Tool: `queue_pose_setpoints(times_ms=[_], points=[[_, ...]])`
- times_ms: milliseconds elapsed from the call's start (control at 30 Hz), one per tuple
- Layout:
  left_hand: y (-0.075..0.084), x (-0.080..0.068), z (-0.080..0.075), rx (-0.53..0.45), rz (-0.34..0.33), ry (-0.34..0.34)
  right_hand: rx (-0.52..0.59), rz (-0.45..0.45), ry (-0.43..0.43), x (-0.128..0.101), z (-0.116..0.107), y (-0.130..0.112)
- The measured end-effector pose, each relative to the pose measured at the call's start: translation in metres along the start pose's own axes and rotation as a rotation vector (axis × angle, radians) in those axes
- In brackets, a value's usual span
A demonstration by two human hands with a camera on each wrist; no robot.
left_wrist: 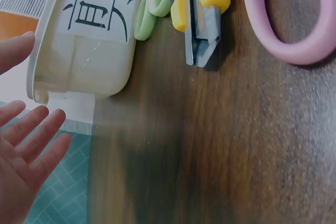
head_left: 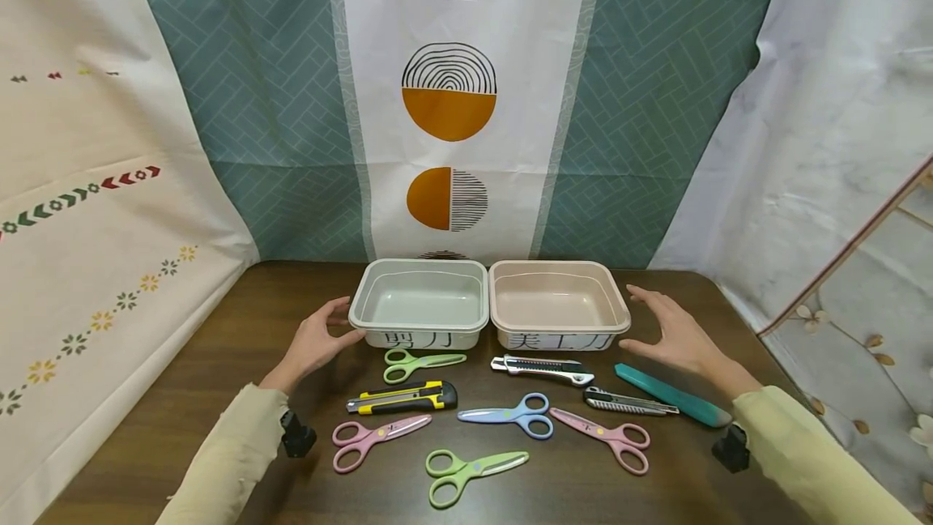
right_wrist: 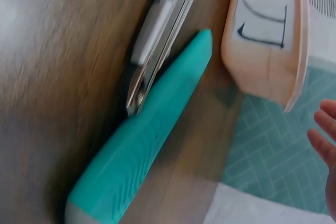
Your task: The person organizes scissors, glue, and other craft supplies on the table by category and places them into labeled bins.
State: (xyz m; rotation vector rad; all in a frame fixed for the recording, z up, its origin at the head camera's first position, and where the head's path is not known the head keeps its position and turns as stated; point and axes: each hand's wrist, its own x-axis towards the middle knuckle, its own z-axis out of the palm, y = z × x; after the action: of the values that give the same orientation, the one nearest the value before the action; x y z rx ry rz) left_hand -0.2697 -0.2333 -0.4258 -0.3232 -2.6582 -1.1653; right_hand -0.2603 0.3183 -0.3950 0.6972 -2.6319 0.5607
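In the head view my left hand [head_left: 318, 344] is at the left end of a pale grey-green plastic bin [head_left: 419, 334], fingers spread and holding nothing. The left wrist view shows its thumb close to the bin's rim; touching or apart, I cannot tell. My right hand [head_left: 674, 336], also holding nothing, is beside a beige-pink bin [head_left: 561, 329], with the fingers extended. Both bins carry white labels with black characters. Nearest the right hand lie a teal utility knife [head_left: 670, 395] and a small silver utility knife [head_left: 630, 403]. Green scissors [head_left: 430, 360] lie before the grey-green bin.
On the brown wooden table [head_left: 291, 476] also lie a yellow-black utility knife [head_left: 401, 399], a silver-white one [head_left: 543, 368], blue scissors [head_left: 503, 414], pink scissors [head_left: 379, 437], more pink scissors [head_left: 605, 434] and larger green scissors [head_left: 470, 472]. A patterned curtain [head_left: 277, 104] hangs behind.
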Motion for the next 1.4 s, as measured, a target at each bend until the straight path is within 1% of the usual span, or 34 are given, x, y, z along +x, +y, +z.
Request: queue_pose_setpoints(times_ms=[267,333,567,833,933,1033,1167,1267,1400], points=[[0.001,-0.001,0.001,-0.031,-0.007,0.001,0.065,-0.04,-0.012,0.003,0.006,-0.028],[0.001,-0.002,0.001,-0.02,-0.006,0.006,0.076,-0.062,-0.008,0.004,0.008,-0.036],[-0.001,-0.001,0.004,0.065,-0.004,0.033,0.147,-0.165,-0.01,0.0,0.016,-0.059],[0.0,0.0,0.004,0.063,-0.017,0.048,0.228,-0.211,-0.024,-0.004,0.03,-0.074],[0.001,0.0,0.004,0.067,-0.024,0.044,0.27,-0.21,-0.046,-0.008,0.039,-0.079],[0.001,0.001,0.005,0.068,-0.025,0.038,0.31,-0.187,-0.081,-0.01,0.047,-0.085],[0.002,0.001,0.005,0.062,-0.024,0.034,0.348,-0.118,-0.146,-0.013,0.053,-0.092],[0.003,0.001,0.005,0.06,-0.026,0.032,0.342,-0.092,-0.17,-0.015,0.057,-0.094],[0.005,0.002,0.004,0.049,-0.043,0.029,0.308,-0.096,-0.177,-0.016,0.062,-0.096]])
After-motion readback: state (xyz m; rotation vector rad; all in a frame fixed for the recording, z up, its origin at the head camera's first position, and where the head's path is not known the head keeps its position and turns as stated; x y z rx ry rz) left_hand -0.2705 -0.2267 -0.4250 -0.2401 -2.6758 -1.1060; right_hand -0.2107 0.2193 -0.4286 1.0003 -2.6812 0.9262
